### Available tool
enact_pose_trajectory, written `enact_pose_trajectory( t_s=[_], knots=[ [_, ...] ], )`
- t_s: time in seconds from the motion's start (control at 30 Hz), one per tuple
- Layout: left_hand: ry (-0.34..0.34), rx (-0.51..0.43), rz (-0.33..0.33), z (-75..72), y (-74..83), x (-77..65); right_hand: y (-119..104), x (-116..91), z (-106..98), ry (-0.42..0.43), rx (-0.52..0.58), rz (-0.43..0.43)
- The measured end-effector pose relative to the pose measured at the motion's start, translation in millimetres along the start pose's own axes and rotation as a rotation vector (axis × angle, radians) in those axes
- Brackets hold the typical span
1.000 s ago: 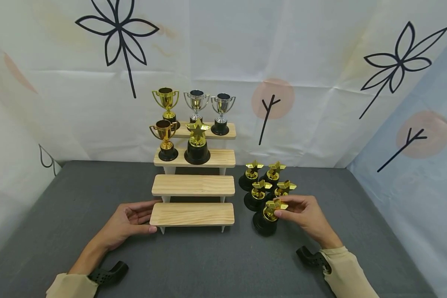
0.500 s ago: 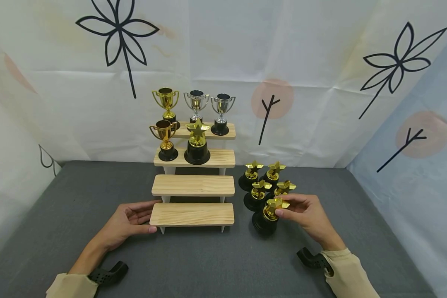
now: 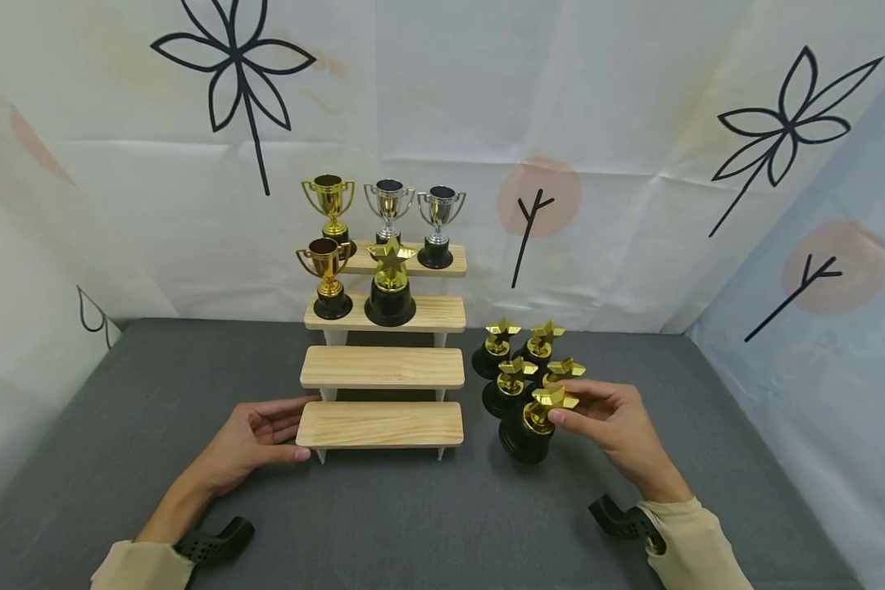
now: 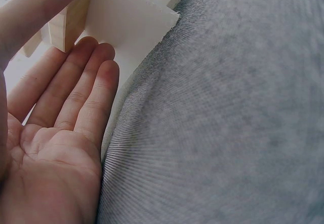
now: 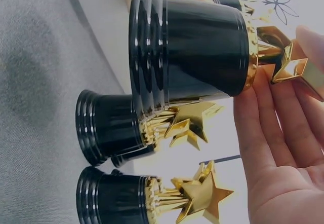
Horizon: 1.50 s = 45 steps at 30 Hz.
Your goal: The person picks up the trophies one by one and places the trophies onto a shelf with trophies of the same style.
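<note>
My right hand (image 3: 614, 422) pinches the gold star of a star trophy (image 3: 525, 438) between thumb and fingers. Its ribbed black base (image 5: 202, 46) fills the upper part of the right wrist view, raised above the bases of the trophies behind it. My left hand (image 3: 239, 447) rests at the left end of the lowest step of a tiered wooden display stand (image 3: 379, 426), thumb at the front corner. Its fingers (image 4: 93, 97) lie nearly straight, tips at the wooden board (image 4: 76, 21) and the white side support (image 4: 126, 24).
Several more star trophies (image 3: 512, 381) stand grouped right of the stand. On the stand's top tier are a gold cup (image 3: 329, 197) and two silver cups (image 3: 440, 209). Below them stand a bronze-coloured cup (image 3: 328, 270) and a star trophy (image 3: 391, 299). A printed cloth (image 3: 627, 246) hangs behind.
The star trophy in my right hand has risen slightly and tilted a little, with the hand shifting slightly up and right. My left hand and the stand stay in place.
</note>
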<state>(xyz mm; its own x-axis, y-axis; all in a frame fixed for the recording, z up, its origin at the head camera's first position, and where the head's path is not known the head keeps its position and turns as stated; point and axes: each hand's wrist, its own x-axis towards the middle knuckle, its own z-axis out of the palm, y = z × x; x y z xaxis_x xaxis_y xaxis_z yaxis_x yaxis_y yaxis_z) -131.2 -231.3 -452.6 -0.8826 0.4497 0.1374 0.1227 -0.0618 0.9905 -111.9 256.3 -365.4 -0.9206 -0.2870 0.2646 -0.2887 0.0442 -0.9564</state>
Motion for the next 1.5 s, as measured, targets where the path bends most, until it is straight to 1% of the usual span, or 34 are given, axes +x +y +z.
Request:
enact_pose_trajectory(
  t_s=[0.23, 0.53, 0.77, 1.03, 1.4, 1.5],
  knots=[
    [0.016, 0.011, -0.016, 0.9, 1.1, -0.4, -7, 1, 4, 0.027, -0.006, -0.043],
    [0.012, 0.01, -0.007, 1.9, 2.0, -0.2, -12, 4, 6, 0.072, -0.02, -0.02],
    [0.009, 0.009, -0.005, 1.2, 1.3, -0.6, -13, 11, 5, 0.073, -0.036, -0.043],
    [0.004, 0.009, 0.007, 1.4, 1.4, -0.9, -26, 29, 8, 0.039, -0.036, -0.078],
    [0.007, 0.002, 0.005, 1.3, 1.2, -1.0, -49, 61, 24, -0.027, -0.11, -0.049],
    [0.004, -0.002, 0.008, 1.5, 1.3, -0.7, -53, 71, 27, -0.026, -0.111, -0.042]
  ],
)
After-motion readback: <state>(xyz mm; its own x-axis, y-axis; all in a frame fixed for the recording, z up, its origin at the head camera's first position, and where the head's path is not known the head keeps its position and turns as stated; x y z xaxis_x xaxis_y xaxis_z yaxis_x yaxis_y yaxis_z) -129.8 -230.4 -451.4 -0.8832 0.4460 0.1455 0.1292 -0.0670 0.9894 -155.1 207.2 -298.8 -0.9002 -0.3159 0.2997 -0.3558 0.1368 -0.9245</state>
